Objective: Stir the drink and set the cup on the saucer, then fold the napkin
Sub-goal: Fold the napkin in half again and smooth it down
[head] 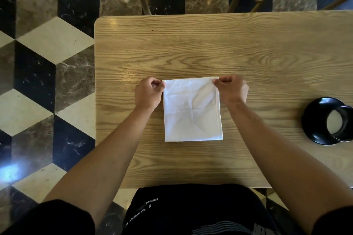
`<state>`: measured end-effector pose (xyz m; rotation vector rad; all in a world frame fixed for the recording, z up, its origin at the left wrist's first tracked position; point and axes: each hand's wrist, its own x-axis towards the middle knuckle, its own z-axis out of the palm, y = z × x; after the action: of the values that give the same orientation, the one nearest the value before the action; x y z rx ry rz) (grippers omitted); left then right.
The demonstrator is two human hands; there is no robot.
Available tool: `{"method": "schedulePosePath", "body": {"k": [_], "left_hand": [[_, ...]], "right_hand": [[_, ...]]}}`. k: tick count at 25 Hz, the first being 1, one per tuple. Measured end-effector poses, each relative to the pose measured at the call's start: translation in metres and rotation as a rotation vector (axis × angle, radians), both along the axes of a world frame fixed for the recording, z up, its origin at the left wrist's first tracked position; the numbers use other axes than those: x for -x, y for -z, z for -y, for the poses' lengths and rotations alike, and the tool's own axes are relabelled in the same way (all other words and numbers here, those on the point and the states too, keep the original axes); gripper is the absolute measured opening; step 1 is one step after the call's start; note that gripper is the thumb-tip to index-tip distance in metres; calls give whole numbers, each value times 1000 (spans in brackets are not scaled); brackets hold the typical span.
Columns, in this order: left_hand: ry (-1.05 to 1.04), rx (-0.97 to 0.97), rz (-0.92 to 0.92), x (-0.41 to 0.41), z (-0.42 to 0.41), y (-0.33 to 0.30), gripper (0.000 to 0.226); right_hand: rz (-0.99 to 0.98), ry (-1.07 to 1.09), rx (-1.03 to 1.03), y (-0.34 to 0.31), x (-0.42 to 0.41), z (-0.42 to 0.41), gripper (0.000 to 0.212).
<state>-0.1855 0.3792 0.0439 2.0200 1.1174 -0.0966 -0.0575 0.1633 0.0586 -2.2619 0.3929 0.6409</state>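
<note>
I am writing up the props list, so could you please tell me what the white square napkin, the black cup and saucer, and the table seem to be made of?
The white square napkin looks like soft paper or thin cloth: matte, with creases. The black cup and black round saucer look like glazed ceramic, given their glossy highlights. The light rectangular table shows wood grain with a satin sheen; solid, veneer or laminate cannot be told.

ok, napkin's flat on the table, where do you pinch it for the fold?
At the two far corners. The napkin lies flat and square, so the left hand comes in from its left edge and the right hand from its right edge, each pinching one far corner. That probably leaves the far edge free to lift toward the near edge.
</note>
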Motion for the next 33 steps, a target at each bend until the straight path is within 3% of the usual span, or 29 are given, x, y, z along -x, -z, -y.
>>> {"method": "schedulePosePath", "body": {"k": [7, 9, 12, 14, 16, 20, 33], "left_hand": [[50, -80, 16, 2, 1, 8, 19], [81, -136, 81, 7, 3, 6, 24], [313, -483, 235, 25, 10, 9, 36], [602, -630, 267, 39, 16, 17, 50], [786, -648, 209, 50, 18, 25, 59], [867, -670, 60, 56, 10, 43, 64], [855, -707, 63, 60, 6, 60, 70]], "right_hand": [[48, 1, 11, 5, 4, 0, 18], [172, -17, 43, 7, 15, -5, 21], [601, -341, 113, 9, 41, -19, 25], [719, -640, 66, 15, 61, -34, 32], [721, -844, 19, 28, 84, -48, 43], [670, -1006, 78, 51, 107, -61, 54], [693, -1017, 359, 72, 92, -28, 78]]}}
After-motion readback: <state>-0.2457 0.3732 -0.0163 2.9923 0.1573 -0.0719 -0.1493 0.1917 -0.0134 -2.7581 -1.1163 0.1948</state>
